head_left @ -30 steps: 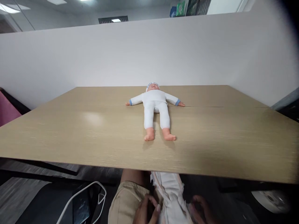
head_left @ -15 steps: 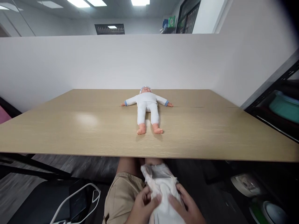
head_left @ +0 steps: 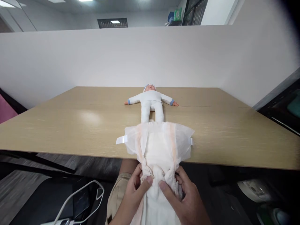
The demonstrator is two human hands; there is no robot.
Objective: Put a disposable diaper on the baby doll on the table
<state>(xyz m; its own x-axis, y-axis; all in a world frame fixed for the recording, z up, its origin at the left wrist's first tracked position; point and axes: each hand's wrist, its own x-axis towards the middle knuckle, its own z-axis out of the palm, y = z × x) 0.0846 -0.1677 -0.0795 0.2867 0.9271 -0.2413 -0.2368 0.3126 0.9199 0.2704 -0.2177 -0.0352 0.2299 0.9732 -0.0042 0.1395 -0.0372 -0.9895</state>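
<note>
An unfolded white diaper [head_left: 158, 143] stretches from my lap up over the front edge of the table. Its far end is spread wide, with a fastening tab out on each side. My left hand [head_left: 138, 184] pinches the diaper's left edge near its middle, thumb on top. On the opposite edge my right hand [head_left: 181, 190] grips it the same way. Beyond the diaper a baby doll [head_left: 152, 101] lies on its back, arms out, in a white suit with blue cuffs and a cap. The diaper's far end hides the doll's feet.
The wooden table [head_left: 70, 131] reaches back to a white partition [head_left: 112, 59]. At the lower left, a white cable [head_left: 77, 192] loops over a dark seat-like surface [head_left: 47, 197]. Dark shelving [head_left: 286, 106] stands at the right, with a round pale object [head_left: 253, 190] below.
Both hands have raised the diaper from my lap, and its far end has opened out above the table edge in front of the doll's feet. The camera view has shifted slightly.
</note>
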